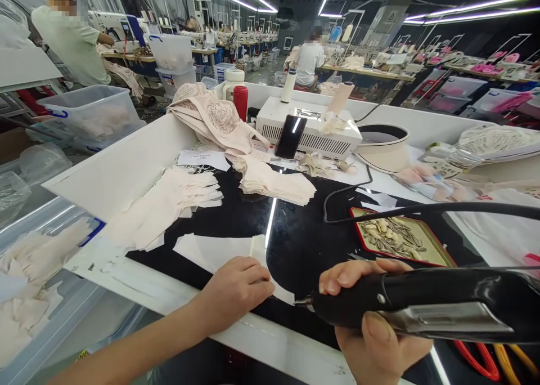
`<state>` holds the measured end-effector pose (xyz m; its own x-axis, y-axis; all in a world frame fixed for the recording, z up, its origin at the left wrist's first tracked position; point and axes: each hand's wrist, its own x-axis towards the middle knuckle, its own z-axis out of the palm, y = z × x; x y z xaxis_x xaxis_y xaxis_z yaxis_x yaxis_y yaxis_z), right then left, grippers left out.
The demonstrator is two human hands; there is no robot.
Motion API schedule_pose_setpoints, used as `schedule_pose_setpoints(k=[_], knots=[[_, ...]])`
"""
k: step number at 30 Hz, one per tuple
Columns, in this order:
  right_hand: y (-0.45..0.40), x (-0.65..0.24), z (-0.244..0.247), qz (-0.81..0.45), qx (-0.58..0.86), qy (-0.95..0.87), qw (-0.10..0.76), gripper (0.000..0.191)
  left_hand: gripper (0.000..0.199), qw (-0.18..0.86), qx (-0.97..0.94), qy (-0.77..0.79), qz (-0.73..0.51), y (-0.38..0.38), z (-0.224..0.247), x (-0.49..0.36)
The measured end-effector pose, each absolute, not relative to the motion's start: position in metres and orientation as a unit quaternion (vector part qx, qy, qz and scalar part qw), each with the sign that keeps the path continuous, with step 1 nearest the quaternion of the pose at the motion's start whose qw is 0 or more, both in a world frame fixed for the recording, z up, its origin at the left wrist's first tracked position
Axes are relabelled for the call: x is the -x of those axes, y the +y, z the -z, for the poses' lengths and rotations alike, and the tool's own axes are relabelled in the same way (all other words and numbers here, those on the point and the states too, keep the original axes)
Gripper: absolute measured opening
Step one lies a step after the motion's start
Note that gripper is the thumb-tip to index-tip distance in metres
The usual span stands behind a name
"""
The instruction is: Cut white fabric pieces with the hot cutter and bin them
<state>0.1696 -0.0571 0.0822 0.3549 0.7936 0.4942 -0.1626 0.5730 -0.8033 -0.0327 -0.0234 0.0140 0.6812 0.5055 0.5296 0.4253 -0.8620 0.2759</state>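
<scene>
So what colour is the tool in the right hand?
Head view: the tool is black with a silver strip.

Red-rimmed tray [431, 240] (seeds [390, 237] inside), dark phone [290, 138]

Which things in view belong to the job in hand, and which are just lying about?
In the work:
black handheld tool, in the right hand
pale curved piece, at the left hand
probably the left fabric stack and far fabric stack

Apparently just lying about:
smartphone
red bottle
red-rimmed tray of likely sunflower seeds
</scene>
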Motion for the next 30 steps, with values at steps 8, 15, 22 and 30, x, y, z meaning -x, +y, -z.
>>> schedule_pose_setpoints(k=[8,15,22,30], knots=[[-0.053,-0.165,-0.087,-0.309,0.339,-0.448,0.767,0.04,0.015,0.072,-0.912,0.256,-0.311,-0.024,-0.007,0.033],[-0.037,-0.15,-0.089,-0.308,0.328,-0.45,0.771,0.039,0.014,0.054,-0.913,0.263,-0.306,-0.025,-0.005,0.031],[-0.03,-0.142,-0.085,-0.324,0.316,-0.436,0.778,0.04,0.013,0.063,-0.911,0.271,-0.304,-0.026,-0.006,0.03],[-0.03,-0.14,-0.086,-0.318,0.324,-0.439,0.775,0.039,0.014,0.066,-0.91,0.271,-0.307,-0.027,-0.008,0.03]])
